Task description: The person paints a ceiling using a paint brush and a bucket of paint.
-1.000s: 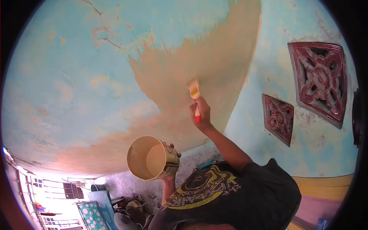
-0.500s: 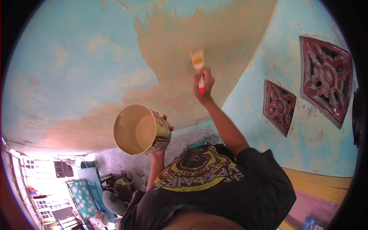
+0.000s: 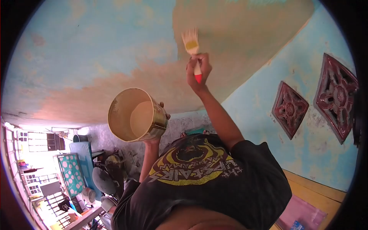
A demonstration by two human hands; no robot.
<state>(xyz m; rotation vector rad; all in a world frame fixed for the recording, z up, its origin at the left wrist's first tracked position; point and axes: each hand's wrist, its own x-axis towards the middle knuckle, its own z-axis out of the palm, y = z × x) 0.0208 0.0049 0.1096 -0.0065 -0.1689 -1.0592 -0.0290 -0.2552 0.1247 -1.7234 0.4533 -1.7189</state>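
My right hand (image 3: 199,73) is closed round the handle of a paintbrush (image 3: 192,45) with a red handle tip. The bristles point up against the wall (image 3: 226,46), near the left edge of a brownish coat over blue paint. Lower and to the left, my left hand (image 3: 163,115) grips a round bucket (image 3: 155,122) from its far side and underneath. The bucket's mouth tilts toward the camera, and beige paint (image 3: 142,119) shows inside.
Two dark red diamond-shaped vents (image 3: 290,110) are set in the blue wall at right. Furniture, a polka-dotted teal panel (image 3: 71,174) and a grey chair (image 3: 103,180) stand at lower left, by bright barred windows.
The brush and my right hand have moved up and slightly left, to the coat's edge. The bucket sits a little higher and further left. The view has shifted too.
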